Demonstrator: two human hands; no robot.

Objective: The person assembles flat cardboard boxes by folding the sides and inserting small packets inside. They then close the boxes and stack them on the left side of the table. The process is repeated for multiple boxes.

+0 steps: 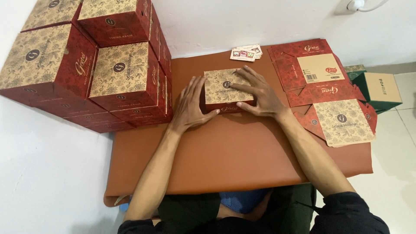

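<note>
A small red and tan patterned cardboard box (220, 86) stands closed in the middle of a brown table (225, 156). My left hand (189, 104) lies flat against the box's left side, thumb along its front lower edge. My right hand (260, 93) rests spread over the lid's right half and the right front corner. Both hands press on the box from either side.
Several assembled boxes of the same pattern are stacked at the left (117, 65). Flat unfolded box blanks (329, 91) lie at the table's right. A few small cards (246, 53) sit at the far edge. A green and tan box (381, 89) sits on the floor at the right.
</note>
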